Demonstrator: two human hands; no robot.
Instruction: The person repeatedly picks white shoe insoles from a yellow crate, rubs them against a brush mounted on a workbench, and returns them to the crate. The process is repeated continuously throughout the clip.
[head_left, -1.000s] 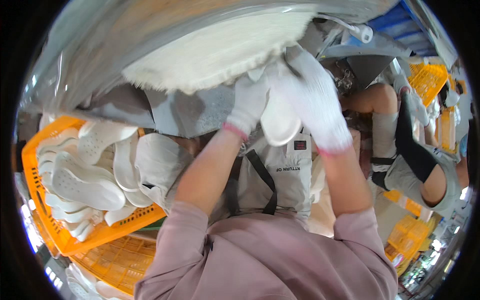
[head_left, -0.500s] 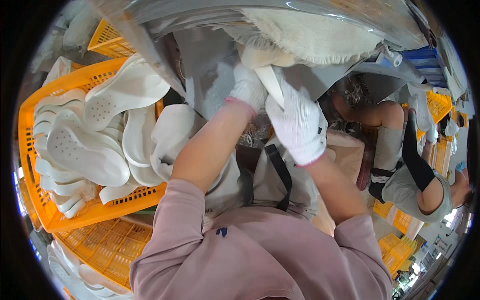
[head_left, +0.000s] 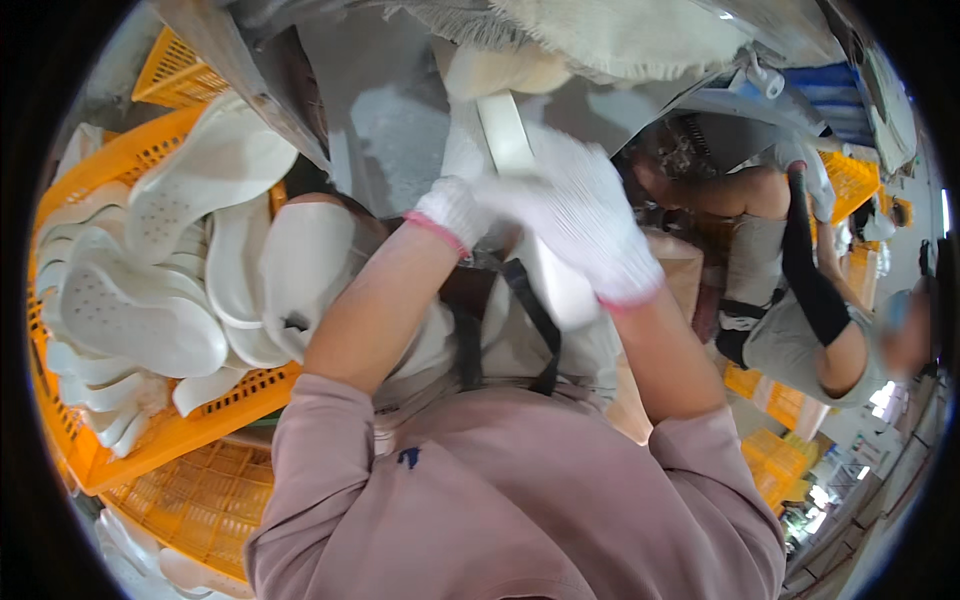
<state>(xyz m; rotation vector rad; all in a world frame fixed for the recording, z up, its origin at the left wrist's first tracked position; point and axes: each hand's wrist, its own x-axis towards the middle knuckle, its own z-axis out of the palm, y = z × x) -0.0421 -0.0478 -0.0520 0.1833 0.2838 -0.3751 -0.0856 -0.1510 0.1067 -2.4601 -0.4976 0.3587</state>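
My left hand (head_left: 464, 190) and my right hand (head_left: 585, 205) both wear white knit gloves with pink cuffs. A white shoe insole (head_left: 508, 135), seen mostly along its narrow side, runs between them. The right hand lies across its middle with the fingers wrapped over it. My left hand grips it from the left, its fingers partly blurred and hidden. The insole's lower end shows beneath my right palm. Just past its upper end hangs a cream-white cloth buffing wheel (head_left: 630, 40) with frayed edges; I cannot tell whether they touch.
An orange crate (head_left: 180, 430) piled with white insoles (head_left: 145, 300) stands at my left. Below it is another orange crate (head_left: 200, 500). A grey sheet-like housing (head_left: 370, 110) surrounds the wheel. On the right sits a co-worker (head_left: 800, 310), with more orange crates (head_left: 770, 465) behind.
The insole has been drawn down and turned, so that more of it shows below my right hand. My left hand has come lower. The whole view has shifted slightly.
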